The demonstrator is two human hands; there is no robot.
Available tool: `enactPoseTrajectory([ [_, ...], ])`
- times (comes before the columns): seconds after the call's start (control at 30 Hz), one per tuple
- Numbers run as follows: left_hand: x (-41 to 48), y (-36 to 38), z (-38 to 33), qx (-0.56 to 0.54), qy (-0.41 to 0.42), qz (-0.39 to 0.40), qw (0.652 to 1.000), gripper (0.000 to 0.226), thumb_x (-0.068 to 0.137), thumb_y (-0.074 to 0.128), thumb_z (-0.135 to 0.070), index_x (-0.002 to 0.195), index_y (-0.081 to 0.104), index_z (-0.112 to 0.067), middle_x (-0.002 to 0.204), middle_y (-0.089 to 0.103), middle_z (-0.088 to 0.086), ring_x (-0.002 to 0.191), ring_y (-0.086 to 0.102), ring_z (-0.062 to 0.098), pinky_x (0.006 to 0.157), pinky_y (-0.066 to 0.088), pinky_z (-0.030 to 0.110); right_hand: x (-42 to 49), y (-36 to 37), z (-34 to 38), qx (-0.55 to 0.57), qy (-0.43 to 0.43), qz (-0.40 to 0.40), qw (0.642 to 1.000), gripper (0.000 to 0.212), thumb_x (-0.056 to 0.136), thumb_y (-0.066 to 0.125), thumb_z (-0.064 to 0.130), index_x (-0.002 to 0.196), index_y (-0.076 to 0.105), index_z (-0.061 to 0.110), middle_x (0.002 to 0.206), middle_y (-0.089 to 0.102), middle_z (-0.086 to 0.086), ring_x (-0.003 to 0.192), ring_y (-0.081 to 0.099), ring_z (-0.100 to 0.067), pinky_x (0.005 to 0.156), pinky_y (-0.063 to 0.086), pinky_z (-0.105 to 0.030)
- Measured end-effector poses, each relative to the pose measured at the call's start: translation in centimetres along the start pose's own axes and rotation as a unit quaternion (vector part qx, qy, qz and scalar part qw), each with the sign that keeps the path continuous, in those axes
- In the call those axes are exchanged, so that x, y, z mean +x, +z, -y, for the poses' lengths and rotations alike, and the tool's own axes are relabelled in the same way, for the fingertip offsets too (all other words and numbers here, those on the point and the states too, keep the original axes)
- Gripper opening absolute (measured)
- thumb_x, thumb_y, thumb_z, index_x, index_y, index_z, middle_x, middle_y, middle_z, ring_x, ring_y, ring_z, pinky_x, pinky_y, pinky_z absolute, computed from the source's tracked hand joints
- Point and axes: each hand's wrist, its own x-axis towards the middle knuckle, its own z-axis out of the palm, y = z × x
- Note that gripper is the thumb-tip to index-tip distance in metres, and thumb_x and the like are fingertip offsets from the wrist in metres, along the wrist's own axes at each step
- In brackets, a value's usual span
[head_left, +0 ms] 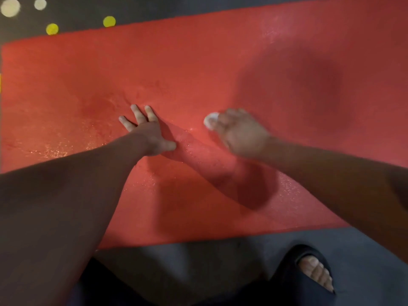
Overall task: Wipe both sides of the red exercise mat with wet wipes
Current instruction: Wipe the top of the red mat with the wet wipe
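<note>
**Red exercise mat** (220,62): lies flat on the floor (198,257) and takes up most of the view. Its far edge runs along the top, its near edge along the bottom, and its left edge shows at the far left. The right end runs out of view. The surface is grainy. Glistening damp specks (50,149) show toward the left edge, and more lie between the two arms toward the near edge.

**Left hand** (145,131): palm down on the mat, left of the mat's middle. The fingers (138,113) are straight and spread, pressing flat on the surface and holding nothing. The thumb points right.

**Right hand** (240,133): just right of the left hand and apart from it, low over the mat's middle and blurred. Its fingers are curled round a wet wipe. Whether the hand itself touches the mat cannot be told.

**Wet wipe** (210,120): a white bunched wad that pokes out at the left side of the right hand's fingers, at the mat's surface.

**Floor**: dark, with two yellow dots (109,21) and pale dots (10,7) beyond the mat's far edge, toward the left. It is plain grey along the near edge.

**Foot in a black open-toed sandal** (295,261): on the floor just off the mat's near edge, toward the right, with the toes (318,272) showing.

**Dark-clothed leg** (106,283): at the bottom edge of the view, below the left forearm.
</note>
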Motion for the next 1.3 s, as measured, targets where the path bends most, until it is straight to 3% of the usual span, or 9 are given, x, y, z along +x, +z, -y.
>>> enactPoseTrajectory([
  [0.07, 0.0, -0.1, 0.0, -0.003, 0.000, 0.002, 1.000, 0.132, 0.080, 0.072, -0.057, 0.155, -0.028, -0.014, 0.159, -0.038, 0.017, 0.142, -0.025, 0.060, 0.120, 0.011, 0.065, 0.4, -0.7, -3.2, -0.015, 0.167, -0.023, 0.986, 0.044, 0.087, 0.059, 0.013, 0.130, 0.056, 0.014, 0.125, 0.063, -0.010, 0.095, 0.058, -0.037, 0.079, 0.047, -0.043],
  [0.13, -0.1, -0.2, 0.0, -0.002, 0.002, 0.004, 1.000, 0.132, 0.081, 0.072, -0.057, 0.155, -0.028, -0.014, 0.159, -0.038, 0.017, 0.142, -0.024, 0.060, 0.120, 0.012, 0.065, -0.3, -1.2, -3.6, -0.035, 0.216, -0.008, 0.976, 0.045, 0.089, 0.054, 0.012, 0.134, 0.054, 0.010, 0.127, 0.061, -0.014, 0.097, 0.057, -0.039, 0.082, 0.046, -0.045],
  [0.27, -0.2, -0.3, 0.0, 0.002, 0.000, 0.007, 1.000, 0.132, 0.081, 0.072, -0.059, 0.155, -0.028, -0.012, 0.158, -0.038, 0.020, 0.142, -0.025, 0.061, 0.120, 0.009, 0.066, -2.8, -1.2, 1.2, 0.035, 0.042, 0.035, 0.998, 0.052, 0.084, 0.054, 0.015, 0.136, 0.051, 0.010, 0.127, 0.058, -0.012, 0.097, 0.055, -0.034, 0.083, 0.046, -0.043],
  [0.37, -0.3, -0.2, -0.2, 0.005, 0.000, 0.003, 1.000, 0.134, 0.080, 0.072, -0.060, 0.155, -0.027, -0.010, 0.158, -0.037, 0.022, 0.141, -0.025, 0.060, 0.120, 0.006, 0.065, -2.1, -1.6, 3.0, 0.121, 0.008, 0.030, 0.992, 0.039, 0.083, 0.060, 0.016, 0.122, 0.062, 0.014, 0.109, 0.063, -0.007, 0.092, 0.057, -0.029, 0.081, 0.050, -0.038],
  [0.57, -0.4, -0.1, -0.6, -0.007, -0.005, -0.005, 1.000, 0.137, 0.076, 0.074, -0.060, 0.155, -0.027, -0.010, 0.158, -0.037, 0.022, 0.140, -0.027, 0.061, 0.120, 0.005, 0.066, 2.7, -5.5, -0.1, 0.475, 0.224, 0.048, 0.850, 0.034, 0.094, 0.060, 0.013, 0.127, 0.056, 0.019, 0.082, 0.063, 0.006, 0.075, 0.059, -0.009, 0.073, 0.046, -0.025],
  [0.73, -0.6, -0.2, -0.4, -0.011, -0.006, 0.004, 1.000, 0.137, 0.077, 0.074, -0.060, 0.155, -0.028, -0.012, 0.158, -0.038, 0.020, 0.141, -0.028, 0.060, 0.119, 0.008, 0.067, 2.3, -4.4, -3.7, 0.223, 0.312, 0.003, 0.924, 0.011, 0.083, 0.062, 0.026, 0.084, 0.062, 0.014, 0.087, 0.059, -0.010, 0.087, 0.059, -0.032, 0.076, 0.047, -0.037],
  [0.87, -0.7, 0.0, -0.6, -0.013, -0.009, 0.009, 1.000, 0.138, 0.077, 0.074, -0.061, 0.154, -0.029, -0.011, 0.157, -0.040, 0.020, 0.140, -0.030, 0.060, 0.119, 0.009, 0.068, 1.9, -4.4, -2.5, 0.236, 0.246, -0.037, 0.939, 0.016, 0.094, 0.056, 0.023, 0.100, 0.060, 0.009, 0.096, 0.060, -0.013, 0.079, 0.060, -0.036, 0.068, 0.049, -0.045],
  [1.13, -0.8, -0.2, -0.8, -0.002, -0.011, 0.009, 1.000, 0.138, 0.078, 0.073, -0.062, 0.153, -0.029, -0.008, 0.156, -0.039, 0.024, 0.139, -0.029, 0.061, 0.119, 0.003, 0.068, 3.3, -3.4, -3.0, 0.151, 0.119, 0.099, 0.976, 0.018, 0.096, 0.051, 0.020, 0.111, 0.056, 0.011, 0.103, 0.058, -0.014, 0.085, 0.062, -0.038, 0.068, 0.051, -0.044],
  [1.3, -0.5, 0.0, -0.6, -0.010, -0.008, 0.002, 1.000, 0.141, 0.075, 0.075, -0.061, 0.154, -0.029, -0.008, 0.157, -0.039, 0.023, 0.138, -0.029, 0.063, 0.118, 0.004, 0.069, 4.1, -3.3, -4.1, 0.101, 0.270, 0.047, 0.957, 0.023, 0.096, 0.048, 0.023, 0.113, 0.054, 0.009, 0.104, 0.062, -0.019, 0.086, 0.064, -0.043, 0.068, 0.049, -0.044],
])
